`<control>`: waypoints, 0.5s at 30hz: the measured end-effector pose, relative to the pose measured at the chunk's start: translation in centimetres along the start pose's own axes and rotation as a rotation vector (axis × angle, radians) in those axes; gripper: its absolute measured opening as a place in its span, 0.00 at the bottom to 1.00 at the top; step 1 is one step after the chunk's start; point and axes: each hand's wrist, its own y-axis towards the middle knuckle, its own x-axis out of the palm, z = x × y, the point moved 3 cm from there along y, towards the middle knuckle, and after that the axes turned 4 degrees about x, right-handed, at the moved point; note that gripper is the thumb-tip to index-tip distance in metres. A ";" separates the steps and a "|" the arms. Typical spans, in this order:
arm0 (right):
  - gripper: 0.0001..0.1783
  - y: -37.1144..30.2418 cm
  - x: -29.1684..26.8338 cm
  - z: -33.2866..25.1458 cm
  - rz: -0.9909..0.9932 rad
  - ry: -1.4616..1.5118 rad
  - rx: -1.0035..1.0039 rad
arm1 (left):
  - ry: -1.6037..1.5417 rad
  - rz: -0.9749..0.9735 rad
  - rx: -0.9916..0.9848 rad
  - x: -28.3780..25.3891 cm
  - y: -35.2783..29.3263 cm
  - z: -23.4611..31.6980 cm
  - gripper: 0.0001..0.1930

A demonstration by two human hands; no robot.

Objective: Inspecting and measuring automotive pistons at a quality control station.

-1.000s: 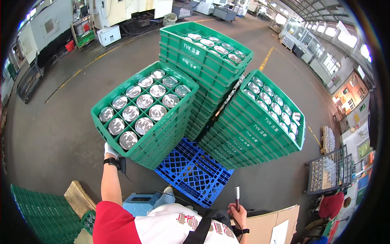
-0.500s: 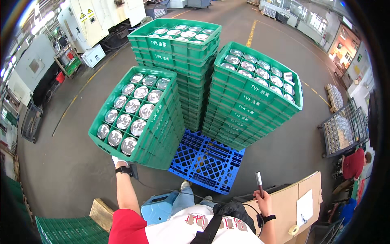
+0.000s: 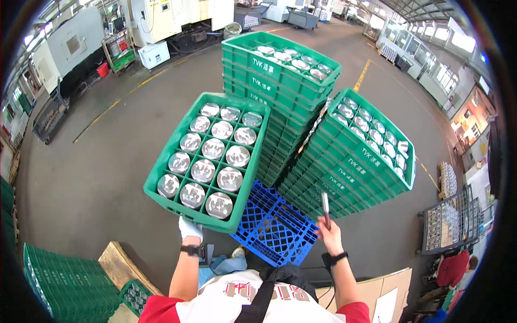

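Below me stands a stack of green plastic crates; its top crate [image 3: 153, 189] is divided into cells, each holding a shiny round metal piston [image 3: 203, 170]. My left hand [image 3: 190, 228], in a white glove, grips the near end of this crate, its fingertips partly hidden by the rim. My right hand [image 3: 330, 237] is bare and closed around a pen-shaped tool [image 3: 325, 207] with a silver upper end and dark red lower part. It points upward, in front of the right-hand crate stack [image 3: 344, 167]. A dark band circles each wrist.
Behind stands a taller crate stack [image 3: 280, 81]. A blue pallet [image 3: 274, 231] shows beneath the stacks. More green crates [image 3: 70, 280] sit at lower left beside a wooden board [image 3: 121, 264]. Cardboard [image 3: 371, 290] lies at lower right; a wire cart [image 3: 449, 223] and a person in red [image 3: 452, 269] are beyond.
The view has turned left, so the stacks sit farther right in it. My right hand has moved up and forward with the tool. My left hand stays at the crate's near end.
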 end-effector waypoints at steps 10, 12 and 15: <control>0.26 18.3 16.9 -16.5 0.118 -0.157 -0.405 | 0.757 0.172 0.647 7.6 0.5 14.9 0.29; 0.31 18.8 20.8 -21.1 0.162 -0.247 -0.444 | 0.721 0.142 0.637 5.1 3.8 14.7 0.27; 0.34 19.9 24.1 -24.0 0.195 -0.334 -0.406 | 0.796 0.213 0.634 5.9 3.9 14.4 0.30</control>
